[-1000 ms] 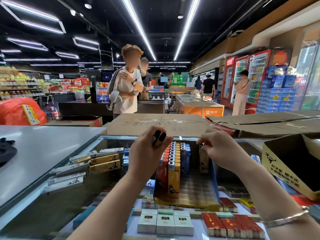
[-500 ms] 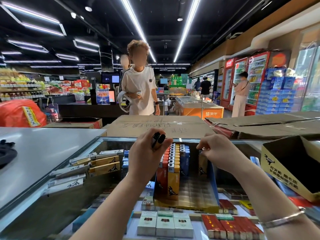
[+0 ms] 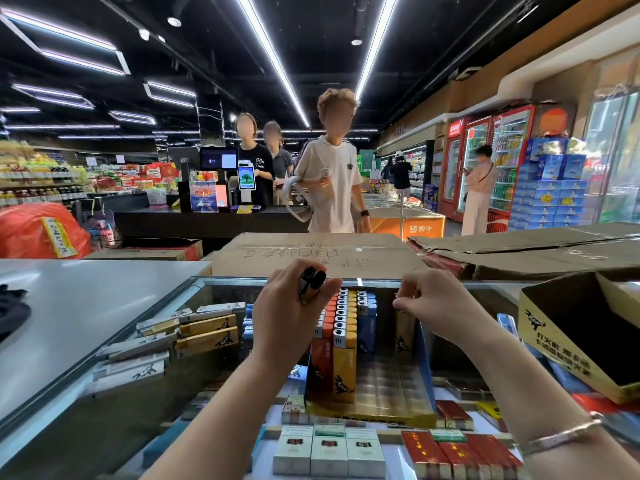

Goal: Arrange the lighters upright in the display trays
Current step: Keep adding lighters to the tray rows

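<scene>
Left hand (image 3: pixel 291 317): fingers curled round 2 dark-capped lighters (image 3: pixel 311 282), held above the display tray (image 3: pixel 367 410). Right hand (image 3: pixel 436 306): fingertips pinch the top of 1 yellow lighter (image 3: pixel 404 332) standing upright at the tray's right wall, far end. Hands well apart, one on each side of the filled rows.

Display tray: yellow front lip, blue side walls, sits under the glass surface (image 3: pixel 104 341) near its far edge. Filled part holds 3 upright rows: orange row (image 3: pixel 322 358) at left, yellow row (image 3: pixel 344 368) in the middle, blue row (image 3: pixel 367 327) at right. Each lighter carries a dark animal logo; writing too small to read. Count per row: cannot tell. Right and near parts of the tray floor are bare.

Left of the tray: loose lighters (image 3: pixel 204 332) lying flat, white and yellow, same logo, approx. 8, partly glass reflection.

Near edge: 3 white-green cigarette packs (image 3: pixel 329 452) side by side; red packs (image 3: pixel 460 455) to their right, approx. 4.

Right edge: open yellow carton (image 3: pixel 554 348), black animal logo plus Chinese text, not legible.

Beyond the far edge: flat cardboard box (image 3: pixel 311 251) with handwritten Chinese, upside down. Background freezer (image 3: pixel 426 228) reads "蒙牛". Silver bracelet (image 3: pixel 561 436) on the right wrist.
</scene>
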A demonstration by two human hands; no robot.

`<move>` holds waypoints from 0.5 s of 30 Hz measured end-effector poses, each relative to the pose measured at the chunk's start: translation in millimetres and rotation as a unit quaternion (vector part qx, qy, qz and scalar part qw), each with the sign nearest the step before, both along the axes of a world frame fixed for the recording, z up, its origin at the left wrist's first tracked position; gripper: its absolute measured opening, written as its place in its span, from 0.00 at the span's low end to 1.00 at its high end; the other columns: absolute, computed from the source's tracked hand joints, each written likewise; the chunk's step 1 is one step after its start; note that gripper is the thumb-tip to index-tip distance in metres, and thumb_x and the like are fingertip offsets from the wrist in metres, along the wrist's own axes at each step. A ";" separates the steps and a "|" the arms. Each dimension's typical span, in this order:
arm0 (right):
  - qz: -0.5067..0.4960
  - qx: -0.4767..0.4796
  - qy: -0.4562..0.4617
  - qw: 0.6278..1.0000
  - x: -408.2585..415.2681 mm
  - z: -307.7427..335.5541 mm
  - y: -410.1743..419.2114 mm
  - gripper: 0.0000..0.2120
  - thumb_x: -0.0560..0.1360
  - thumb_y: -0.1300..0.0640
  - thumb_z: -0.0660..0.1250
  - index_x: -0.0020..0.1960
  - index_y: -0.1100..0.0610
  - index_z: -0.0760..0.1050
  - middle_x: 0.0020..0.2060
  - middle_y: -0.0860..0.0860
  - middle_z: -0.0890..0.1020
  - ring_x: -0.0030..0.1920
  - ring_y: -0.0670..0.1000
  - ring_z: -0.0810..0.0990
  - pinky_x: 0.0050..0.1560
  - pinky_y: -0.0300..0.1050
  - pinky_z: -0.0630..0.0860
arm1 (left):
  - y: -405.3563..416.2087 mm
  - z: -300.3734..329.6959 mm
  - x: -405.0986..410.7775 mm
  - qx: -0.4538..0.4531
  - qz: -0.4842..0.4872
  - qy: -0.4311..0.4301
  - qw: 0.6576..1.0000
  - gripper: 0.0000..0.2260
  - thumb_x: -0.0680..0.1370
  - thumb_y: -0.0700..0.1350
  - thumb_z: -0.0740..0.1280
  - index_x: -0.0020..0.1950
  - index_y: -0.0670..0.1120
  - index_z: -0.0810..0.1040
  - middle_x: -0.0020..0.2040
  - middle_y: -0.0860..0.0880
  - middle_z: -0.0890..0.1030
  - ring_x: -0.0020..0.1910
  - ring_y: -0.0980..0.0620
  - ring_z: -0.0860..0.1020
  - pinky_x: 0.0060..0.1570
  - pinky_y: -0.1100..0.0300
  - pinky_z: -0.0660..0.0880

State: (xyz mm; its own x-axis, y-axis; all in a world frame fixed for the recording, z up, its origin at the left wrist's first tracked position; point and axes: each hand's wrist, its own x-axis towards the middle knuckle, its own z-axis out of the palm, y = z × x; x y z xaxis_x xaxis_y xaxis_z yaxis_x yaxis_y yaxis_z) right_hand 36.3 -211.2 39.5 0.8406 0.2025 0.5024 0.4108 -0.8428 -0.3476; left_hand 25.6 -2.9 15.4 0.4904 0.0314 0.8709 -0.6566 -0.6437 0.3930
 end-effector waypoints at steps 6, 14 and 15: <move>0.001 0.000 -0.017 1.000 0.6 -3.8 3.5 0.03 0.73 0.58 0.69 0.42 0.54 0.75 0.35 0.46 0.75 0.38 0.44 0.74 0.38 0.37 0.68 | 0.4 -0.2 -0.7 -0.002 0.005 -0.002 1.000 0.18 0.71 0.59 0.63 0.48 0.46 0.76 0.37 0.55 0.75 0.37 0.51 0.76 0.35 0.56 0.74; -0.015 0.001 -0.030 0.999 -1.4 -5.0 6.3 0.05 0.73 0.55 0.69 0.43 0.57 0.79 0.38 0.47 0.77 0.40 0.46 0.76 0.45 0.45 0.76 | 1.2 4.4 -2.8 -0.024 -0.016 -0.031 0.999 0.18 0.69 0.60 0.66 0.43 0.44 0.77 0.39 0.53 0.78 0.36 0.52 0.76 0.35 0.51 0.77; -0.017 -0.004 -0.045 0.999 -2.6 -5.3 7.9 0.06 0.73 0.54 0.69 0.44 0.57 0.79 0.39 0.47 0.77 0.40 0.47 0.76 0.46 0.45 0.76 | 1.2 5.1 -3.5 -0.032 -0.024 -0.032 0.999 0.18 0.68 0.60 0.66 0.42 0.45 0.77 0.38 0.53 0.78 0.35 0.52 0.77 0.34 0.50 0.77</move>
State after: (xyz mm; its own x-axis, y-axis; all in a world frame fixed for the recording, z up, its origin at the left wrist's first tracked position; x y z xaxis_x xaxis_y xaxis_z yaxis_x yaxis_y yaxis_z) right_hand 33.7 -203.3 34.2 0.7991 0.1787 0.5740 0.4102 -0.8601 -0.3033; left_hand 22.1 -1.7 20.5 0.4360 0.0658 0.8975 -0.7119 -0.5849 0.3887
